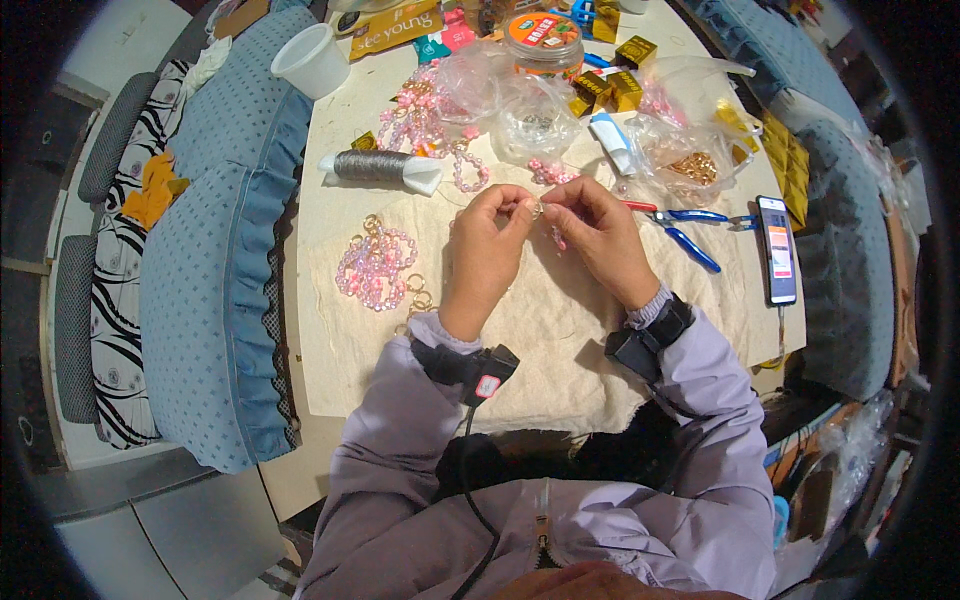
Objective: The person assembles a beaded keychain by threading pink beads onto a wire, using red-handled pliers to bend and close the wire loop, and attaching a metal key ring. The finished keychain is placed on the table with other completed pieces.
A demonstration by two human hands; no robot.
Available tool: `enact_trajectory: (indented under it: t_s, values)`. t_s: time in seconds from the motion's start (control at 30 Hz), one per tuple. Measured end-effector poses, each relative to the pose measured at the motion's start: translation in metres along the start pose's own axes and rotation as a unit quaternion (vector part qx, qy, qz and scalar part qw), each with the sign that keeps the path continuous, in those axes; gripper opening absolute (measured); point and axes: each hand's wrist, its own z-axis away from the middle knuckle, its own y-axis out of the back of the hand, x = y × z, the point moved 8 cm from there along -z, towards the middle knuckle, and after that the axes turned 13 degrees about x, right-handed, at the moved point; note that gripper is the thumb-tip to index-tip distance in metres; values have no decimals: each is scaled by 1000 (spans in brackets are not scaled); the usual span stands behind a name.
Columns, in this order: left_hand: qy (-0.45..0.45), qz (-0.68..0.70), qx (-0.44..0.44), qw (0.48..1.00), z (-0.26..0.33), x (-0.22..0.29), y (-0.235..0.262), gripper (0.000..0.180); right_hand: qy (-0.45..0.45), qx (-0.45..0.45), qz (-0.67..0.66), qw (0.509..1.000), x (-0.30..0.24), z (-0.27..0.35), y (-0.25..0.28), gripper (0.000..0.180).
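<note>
Pink bead strand (553, 232) hangs at frame centre between my hands. I see left hand (487, 245) and right hand (597, 235) pinching its top together, fingertips touching.

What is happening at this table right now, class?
A person sits at a cloth-covered table and works with both hands close together. The left hand and right hand pinch a small beaded piece with a metal ring between the fingertips. A pile of finished pink bead strands lies to the left, blue-handled pliers and a phone to the right. Bags of beads, a grey thread spool and a jar lie farther back.
</note>
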Motion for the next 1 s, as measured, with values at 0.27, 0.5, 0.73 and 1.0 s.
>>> enact_trajectory:
  t_s: [0.27,0.5,0.73,1.0]
  values:
    - [-44,-22,2,999,2,7,-1,16,-19,-5,-18,1000,3,-2,0,13]
    - [51,98,-50,993,4,0,-10,12,-40,10,-48,998,-4,-3,5,22]
    - [67,175,-71,980,3,4,-11,11,-39,-29,-20,999,-1,-2,-2,22]
    - [113,226,-77,965,2,0,-9,14,10,-10,10,1000,-8,1,-2,15]
